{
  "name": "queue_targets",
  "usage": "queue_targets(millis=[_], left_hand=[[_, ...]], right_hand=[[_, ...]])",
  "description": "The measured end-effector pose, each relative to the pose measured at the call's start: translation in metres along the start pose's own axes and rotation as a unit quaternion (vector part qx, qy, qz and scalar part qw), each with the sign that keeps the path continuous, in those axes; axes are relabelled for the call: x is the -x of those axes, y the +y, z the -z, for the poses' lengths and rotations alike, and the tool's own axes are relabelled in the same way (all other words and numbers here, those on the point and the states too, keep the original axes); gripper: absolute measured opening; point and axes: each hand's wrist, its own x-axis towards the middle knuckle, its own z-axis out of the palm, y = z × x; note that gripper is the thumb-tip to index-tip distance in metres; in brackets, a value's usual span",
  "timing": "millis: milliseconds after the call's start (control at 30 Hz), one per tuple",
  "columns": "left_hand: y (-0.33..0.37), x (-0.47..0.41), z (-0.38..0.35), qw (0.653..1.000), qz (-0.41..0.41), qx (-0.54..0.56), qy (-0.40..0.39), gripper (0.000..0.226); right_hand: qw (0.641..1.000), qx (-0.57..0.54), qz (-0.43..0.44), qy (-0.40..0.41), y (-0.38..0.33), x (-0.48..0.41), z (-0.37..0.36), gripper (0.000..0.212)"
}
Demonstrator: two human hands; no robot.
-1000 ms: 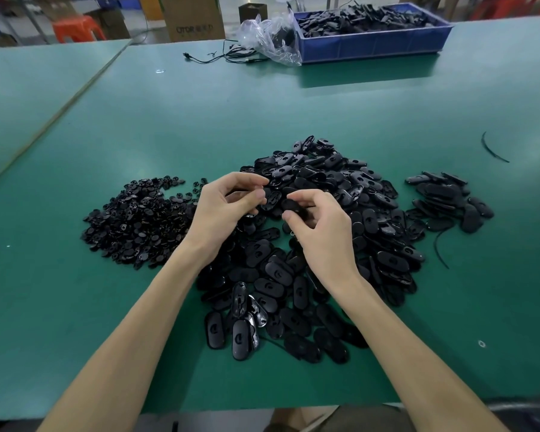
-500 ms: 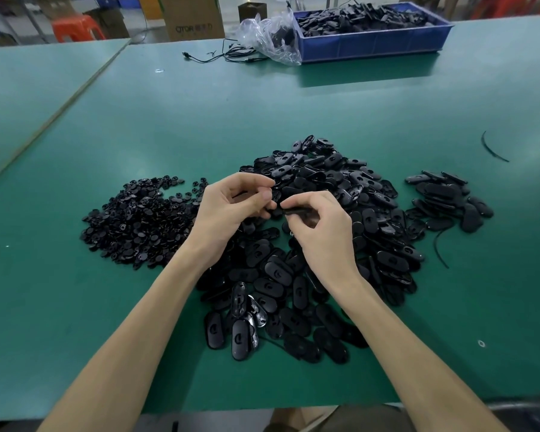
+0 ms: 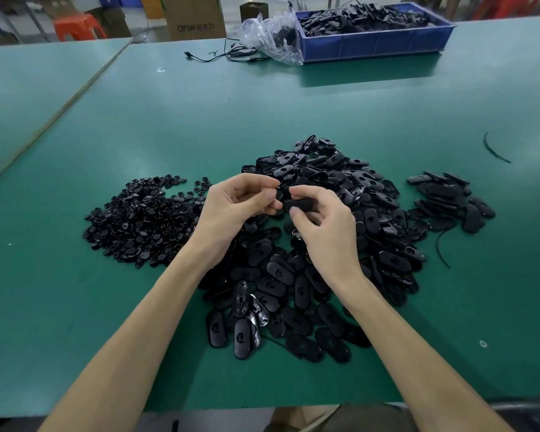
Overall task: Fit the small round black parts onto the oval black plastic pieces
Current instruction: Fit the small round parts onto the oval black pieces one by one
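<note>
Head view, one frame.

Oval piece (image 3: pixel 298 204): held in the air at frame centre, above the near-left part of the oval pile (image 3: pixel 325 169). Long axis runs about left–right in the frame, close to level. It is seen nearly edge-on, so which face is up cannot be told.

Right hand (image 3: pixel 328 226): pinches the oval piece, with the index fingertip above it and the thumb below it; the other fingers are curled under. The piece sticks out from the fingertips toward frame left, and the palm lies to its lower right.

Left hand (image 3: pixel 231 207): fingers curled, thumb tip and index tip close together just left of the piece's left end. Its lower fingers appear to touch that end. Whether it holds a round part cannot be told, as nothing shows between the fingertips.

Round parts (image 3: pixel 144 219): loose heap at centre left of the frame, just beside the left wrist and touching the oval pile's left edge.

Smaller stack of ovals (image 3: pixel 446 198): centre right, just beside the main pile.

Table (image 3: pixel 231 113): green surface. At the top right of the frame are a blue bin (image 3: pixel 374 45) holding black parts, a clear bag (image 3: pixel 272 32) against its left end, and a thin black cable (image 3: pixel 231 54) left of the bag.
</note>
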Motion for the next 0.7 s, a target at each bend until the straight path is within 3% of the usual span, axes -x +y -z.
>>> queue_targets(millis=[700], left_hand=[[0.0027,0.0013,-0.0006,0.997,0.026,0.077,-0.003,0.022]], right_hand=[[0.998,-0.056,-0.035,0.014,0.0014,0.0008,0.0022,0.018]])
